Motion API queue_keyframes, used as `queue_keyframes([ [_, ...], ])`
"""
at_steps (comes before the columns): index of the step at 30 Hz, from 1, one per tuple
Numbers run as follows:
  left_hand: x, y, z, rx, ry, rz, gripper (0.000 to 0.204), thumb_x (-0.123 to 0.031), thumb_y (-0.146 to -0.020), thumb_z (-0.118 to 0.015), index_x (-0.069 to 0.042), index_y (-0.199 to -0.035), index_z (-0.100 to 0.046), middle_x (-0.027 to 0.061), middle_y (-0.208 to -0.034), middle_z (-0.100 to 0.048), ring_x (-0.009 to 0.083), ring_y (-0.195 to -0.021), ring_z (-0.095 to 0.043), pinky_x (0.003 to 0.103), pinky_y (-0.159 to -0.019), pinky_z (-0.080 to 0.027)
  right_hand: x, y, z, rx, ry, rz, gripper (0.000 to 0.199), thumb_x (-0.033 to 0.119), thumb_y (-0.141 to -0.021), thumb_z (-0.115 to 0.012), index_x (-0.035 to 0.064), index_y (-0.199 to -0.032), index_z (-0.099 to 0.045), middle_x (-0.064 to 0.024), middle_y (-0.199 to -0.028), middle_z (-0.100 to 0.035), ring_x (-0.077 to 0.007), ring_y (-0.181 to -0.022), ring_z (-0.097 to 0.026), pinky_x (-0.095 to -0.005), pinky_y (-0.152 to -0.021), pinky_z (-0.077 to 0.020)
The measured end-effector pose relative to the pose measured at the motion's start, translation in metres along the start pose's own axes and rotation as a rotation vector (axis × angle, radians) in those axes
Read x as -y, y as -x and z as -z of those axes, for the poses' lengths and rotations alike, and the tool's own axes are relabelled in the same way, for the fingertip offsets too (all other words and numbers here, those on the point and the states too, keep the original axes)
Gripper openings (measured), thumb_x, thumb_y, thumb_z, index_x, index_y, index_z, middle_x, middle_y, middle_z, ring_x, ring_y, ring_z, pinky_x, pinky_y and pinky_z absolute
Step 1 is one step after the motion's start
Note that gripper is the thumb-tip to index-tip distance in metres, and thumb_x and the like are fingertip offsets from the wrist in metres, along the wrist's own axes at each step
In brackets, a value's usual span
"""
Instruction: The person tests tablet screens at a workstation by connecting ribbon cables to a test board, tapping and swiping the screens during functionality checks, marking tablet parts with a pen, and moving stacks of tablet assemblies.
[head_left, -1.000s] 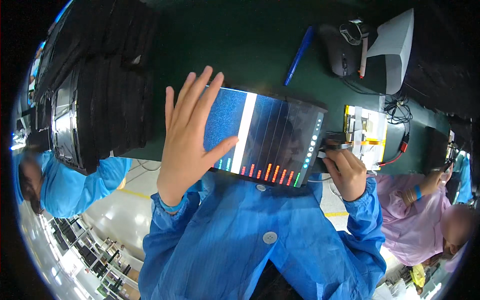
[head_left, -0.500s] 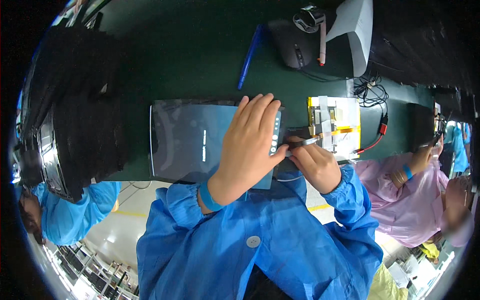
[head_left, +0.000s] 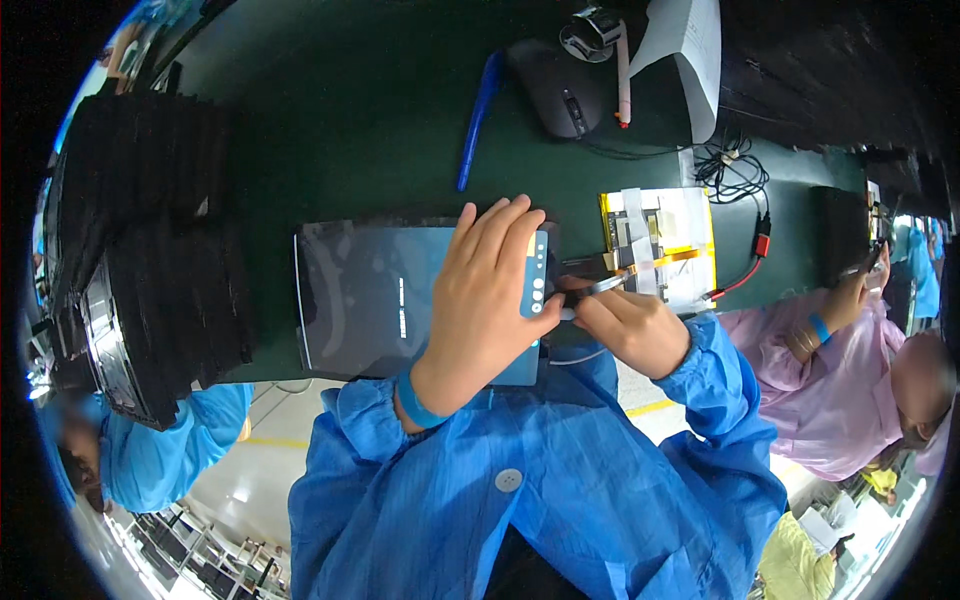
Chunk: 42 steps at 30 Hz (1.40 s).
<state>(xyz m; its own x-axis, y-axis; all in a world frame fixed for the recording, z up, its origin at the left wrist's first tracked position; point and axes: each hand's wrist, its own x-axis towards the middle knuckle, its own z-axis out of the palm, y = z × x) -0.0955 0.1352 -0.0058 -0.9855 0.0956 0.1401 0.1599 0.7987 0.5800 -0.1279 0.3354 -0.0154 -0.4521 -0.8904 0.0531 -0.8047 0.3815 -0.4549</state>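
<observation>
A tablet-like display (head_left: pixel 365 290) with a lit screen lies on the dark green bench in front of me. My left hand (head_left: pixel 480 290) rests flat over its right part, fingers stretched out and thumb reaching to the right edge. Just beyond that edge, my right hand (head_left: pixel 632 325) pinches a small dark and silver piece (head_left: pixel 598 287), whose kind I cannot make out. The two thumbs nearly meet there. Right of the display sits a flat yellow-edged assembly (head_left: pixel 690 225) with a circuit board, pale tape and an orange flat cable (head_left: pixel 680 257).
Beyond the display are a blue pen (head_left: pixel 478 125), a black mouse (head_left: pixel 555 90) and a curled paper sheet (head_left: pixel 690 60). A coiled black cable (head_left: pixel 730 170) joins a red lead (head_left: pixel 740 280). Dark stacked panels (head_left: pixel 170 250) stand left. Co-workers sit on both sides.
The whole view has shifted slightly. My left hand stays spread on the display, and my right hand keeps its pinch at the right edge with only a slight change of angle.
</observation>
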Motion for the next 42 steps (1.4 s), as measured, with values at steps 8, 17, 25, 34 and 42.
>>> queue_keyframes([
  [8,0.002,0.001,0.002,0.041,-0.028,-0.024,0.071,-0.021,-0.064,-0.077,-0.002,-0.124,-0.044,0.0162,-0.126,-0.048,0.0319,-0.12,-0.044,0.047,-0.11,-0.024,0.006,0.006,-0.006,-0.146,-0.127,0.024,0.021,0.007,-0.072,-0.062,0.0008,-0.088,-0.05,-0.0114,-0.097,-0.057,-0.025,-0.08,-0.062,-0.033,-0.064,-0.0538],
  [17,0.043,0.032,0.071,-0.218,-0.19,0.187,0.056,-0.044,-0.092,-0.04,-0.014,-0.139,-0.035,0.0119,-0.142,-0.038,0.0326,-0.135,-0.028,0.05,-0.113,-0.01,0.022,0.011,-0.009,-0.352,-0.416,-0.439,0.013,0.01,-0.073,-0.068,0.0055,-0.08,-0.058,-0.01,-0.072,-0.055,-0.029,-0.067,-0.057,-0.038,-0.057,-0.046],
  [25,0.118,0.09,0.086,-0.247,0.17,0.574,0.052,-0.048,-0.093,-0.037,-0.019,-0.134,-0.047,0.0094,-0.14,-0.042,0.028,-0.131,-0.038,0.038,-0.109,-0.026,0.015,0.007,-0.016,-0.329,-0.277,-0.302,0.011,0.014,-0.077,-0.066,0.0055,-0.081,-0.061,-0.0078,-0.07,-0.056,-0.0264,-0.065,-0.057,-0.0365,-0.057,-0.0471],
  [34,0.101,0.083,0.075,-0.351,0.364,0.599,0.059,-0.052,-0.092,-0.032,-0.016,-0.137,-0.042,0.008,-0.142,-0.04,0.0259,-0.13,-0.039,0.036,-0.105,-0.033,0.012,0.003,-0.008,-0.232,-0.178,-0.216,0.011,0.014,-0.076,-0.065,0.0056,-0.082,-0.06,-0.0064,-0.073,-0.055,-0.0242,-0.067,-0.058,-0.0346,-0.059,-0.0482],
  [42,0.1,0.083,0.078,-0.309,0.374,0.595,0.063,-0.054,-0.09,-0.038,-0.015,-0.139,-0.039,0.0096,-0.143,-0.038,0.0285,-0.131,-0.037,0.038,-0.108,-0.028,0.008,0.001,-0.009,-0.22,-0.079,-0.121,0.013,0.012,-0.071,-0.063,0.006,-0.082,-0.059,-0.0058,-0.075,-0.054,-0.0225,-0.07,-0.058,-0.0323,-0.06,-0.0486],
])
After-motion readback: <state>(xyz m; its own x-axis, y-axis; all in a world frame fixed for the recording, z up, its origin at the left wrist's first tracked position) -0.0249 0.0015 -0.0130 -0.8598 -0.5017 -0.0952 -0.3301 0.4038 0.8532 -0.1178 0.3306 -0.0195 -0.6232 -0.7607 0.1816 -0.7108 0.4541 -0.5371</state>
